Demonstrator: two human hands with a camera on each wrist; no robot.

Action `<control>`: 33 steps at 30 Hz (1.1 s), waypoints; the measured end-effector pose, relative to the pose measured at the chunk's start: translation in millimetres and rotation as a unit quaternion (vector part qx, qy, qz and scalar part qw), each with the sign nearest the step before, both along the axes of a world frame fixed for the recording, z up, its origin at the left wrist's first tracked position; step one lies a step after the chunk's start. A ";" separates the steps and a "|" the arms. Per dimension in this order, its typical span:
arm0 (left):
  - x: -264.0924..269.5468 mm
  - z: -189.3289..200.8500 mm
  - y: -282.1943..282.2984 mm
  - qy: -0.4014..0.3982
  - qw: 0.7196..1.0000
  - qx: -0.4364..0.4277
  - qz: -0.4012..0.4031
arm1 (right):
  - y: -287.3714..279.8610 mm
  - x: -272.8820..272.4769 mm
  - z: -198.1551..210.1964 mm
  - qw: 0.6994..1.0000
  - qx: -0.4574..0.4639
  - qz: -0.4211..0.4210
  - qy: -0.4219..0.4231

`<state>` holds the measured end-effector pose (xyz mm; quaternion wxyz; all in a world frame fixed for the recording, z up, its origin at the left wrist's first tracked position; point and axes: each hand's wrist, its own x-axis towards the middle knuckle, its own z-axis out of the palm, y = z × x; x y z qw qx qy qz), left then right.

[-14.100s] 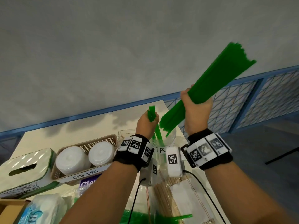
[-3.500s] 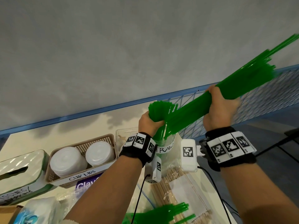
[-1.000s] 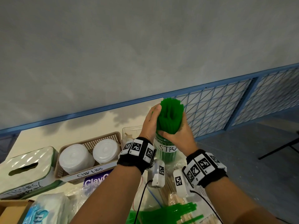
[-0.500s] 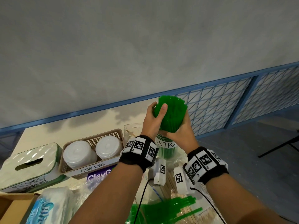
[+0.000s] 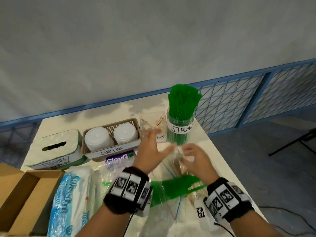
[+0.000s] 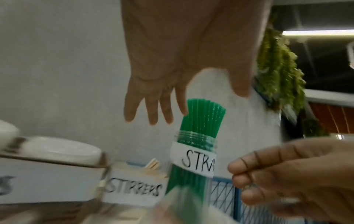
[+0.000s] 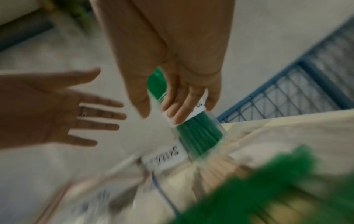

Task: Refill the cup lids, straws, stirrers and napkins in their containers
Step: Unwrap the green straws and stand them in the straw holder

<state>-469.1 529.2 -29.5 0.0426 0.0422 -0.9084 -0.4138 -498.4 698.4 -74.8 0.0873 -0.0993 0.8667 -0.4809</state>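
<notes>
A clear jar labelled STRAWS [image 5: 180, 129] stands at the table's far right, packed with upright green straws [image 5: 183, 100]; the jar [image 6: 193, 159] also shows in the left wrist view. Neither hand touches it. My left hand [image 5: 150, 151] hovers in front of the clear stirrers container [image 5: 153, 124], fingers spread and empty. My right hand [image 5: 194, 157] hovers just right of it, fingers relaxed, over a plastic bag of wooden stirrers [image 5: 177, 166]. Leftover green straws [image 5: 176, 187] lie in a bag below both hands. The stirrers container holds only a few sticks.
A basket labelled CUP LIDS [image 5: 130, 122] holds two white lid stacks. Left of it sits the tissue box [image 5: 54, 149]. A napkin pack [image 5: 73, 202] and an open cardboard box [image 5: 17, 194] lie at the near left. The table's right edge runs close behind the jar.
Both hands have let go of the straw bundle, which now stands in the jar. They have dropped toward me, to above the bags in front of the containers.
</notes>
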 end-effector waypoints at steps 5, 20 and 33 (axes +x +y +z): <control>60.6 -50.2 -8.0 -0.296 0.934 -0.188 -0.071 | -19.2 51.1 -27.1 0.942 0.198 0.262 0.072; 82.9 -99.1 -19.2 -0.391 0.856 -0.326 -0.087 | -64.0 65.7 -48.9 0.811 0.485 0.308 0.107; 89.8 -92.2 -39.6 -0.379 0.882 -0.277 -0.048 | -36.9 55.4 6.8 0.759 0.582 0.278 0.083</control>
